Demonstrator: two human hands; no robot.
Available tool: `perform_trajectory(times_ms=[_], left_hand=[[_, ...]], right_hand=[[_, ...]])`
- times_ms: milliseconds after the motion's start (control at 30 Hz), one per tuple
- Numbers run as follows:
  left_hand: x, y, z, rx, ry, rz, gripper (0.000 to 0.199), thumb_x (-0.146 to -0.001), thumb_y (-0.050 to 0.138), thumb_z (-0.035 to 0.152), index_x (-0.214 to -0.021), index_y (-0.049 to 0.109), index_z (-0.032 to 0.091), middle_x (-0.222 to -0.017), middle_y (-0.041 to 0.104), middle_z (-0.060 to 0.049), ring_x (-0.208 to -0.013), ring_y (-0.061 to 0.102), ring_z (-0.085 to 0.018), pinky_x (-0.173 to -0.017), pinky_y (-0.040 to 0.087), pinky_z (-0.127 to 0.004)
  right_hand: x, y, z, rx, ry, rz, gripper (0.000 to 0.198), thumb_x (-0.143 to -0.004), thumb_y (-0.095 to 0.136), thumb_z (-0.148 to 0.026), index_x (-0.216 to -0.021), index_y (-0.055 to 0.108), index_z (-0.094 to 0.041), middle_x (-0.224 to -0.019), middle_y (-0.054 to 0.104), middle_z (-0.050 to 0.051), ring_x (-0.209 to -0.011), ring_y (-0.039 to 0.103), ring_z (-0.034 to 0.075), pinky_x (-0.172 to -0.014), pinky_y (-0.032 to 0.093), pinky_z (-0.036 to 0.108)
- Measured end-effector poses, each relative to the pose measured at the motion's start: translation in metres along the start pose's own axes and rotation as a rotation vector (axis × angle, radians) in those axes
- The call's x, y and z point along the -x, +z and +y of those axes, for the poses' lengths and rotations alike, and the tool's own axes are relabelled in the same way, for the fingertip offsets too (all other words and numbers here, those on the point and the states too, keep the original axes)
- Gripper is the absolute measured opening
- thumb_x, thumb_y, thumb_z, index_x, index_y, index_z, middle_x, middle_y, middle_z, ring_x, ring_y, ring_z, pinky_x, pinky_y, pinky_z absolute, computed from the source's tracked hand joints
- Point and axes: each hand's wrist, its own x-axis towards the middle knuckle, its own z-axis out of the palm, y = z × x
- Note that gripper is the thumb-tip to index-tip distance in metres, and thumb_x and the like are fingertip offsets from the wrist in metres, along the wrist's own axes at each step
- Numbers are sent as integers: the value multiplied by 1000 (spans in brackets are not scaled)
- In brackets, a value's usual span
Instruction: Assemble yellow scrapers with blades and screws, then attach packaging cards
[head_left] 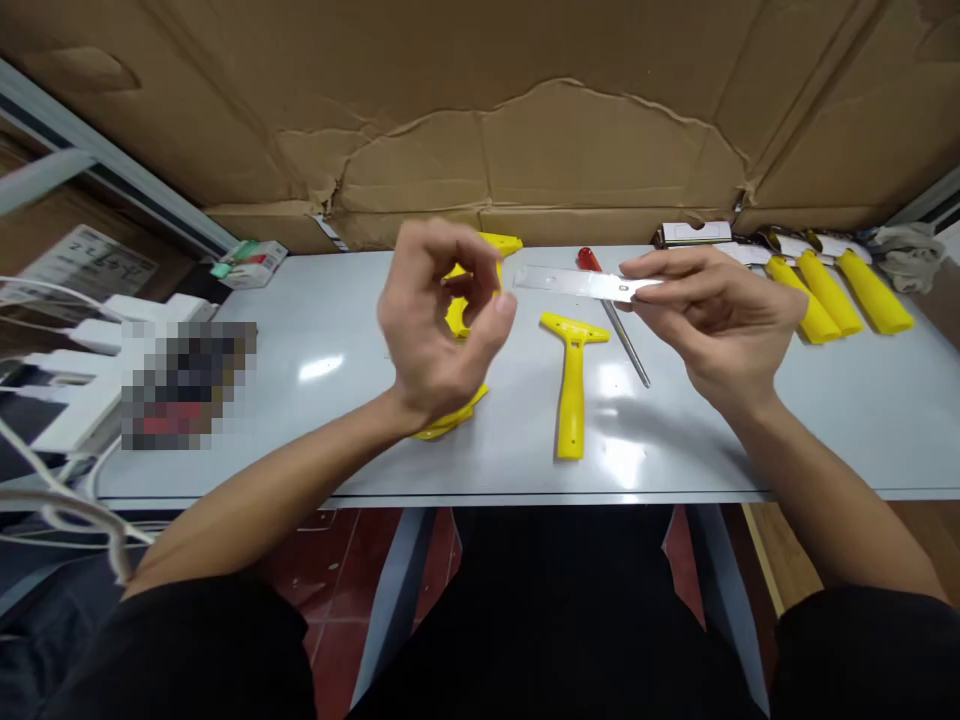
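Head view: right hand pinches a flat strip.

Power strip: table's left end
Small box: table's back left
Grey rag: table's back right
Cardboard: behind table

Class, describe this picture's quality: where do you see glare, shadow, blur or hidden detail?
Head view: bright glare on the tabletop; head view: soft shadow right of the yellow T-shaped handle; head view: left hand slightly blurred; head view: a pixelated patch hides detail at the left.
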Motion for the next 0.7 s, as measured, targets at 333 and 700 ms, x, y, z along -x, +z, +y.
perform_trajectory(times_ms=[333, 700], left_hand=[[3, -4, -4, 375, -236, -150, 28, -83, 86, 34, -104, 76, 20, -84, 68, -2, -62, 62, -12, -44, 42, -23], [5, -7, -1, 492, -437, -145, 18, -75, 87, 30, -86, 78, 20, -68, 66, 0, -60, 59, -11, -47, 43, -21]], right_hand=[[8, 7, 9, 128, -226, -146, 22, -81, 75, -6, -96, 77, -21, -117, 72, 1, -103, 74, 11, -86, 68, 25], [15, 3, 11, 279, -297, -150, 29, -83, 75, -10, -102, 79, -31, -124, 70, 0, -103, 74, 12, -85, 68, 28]])
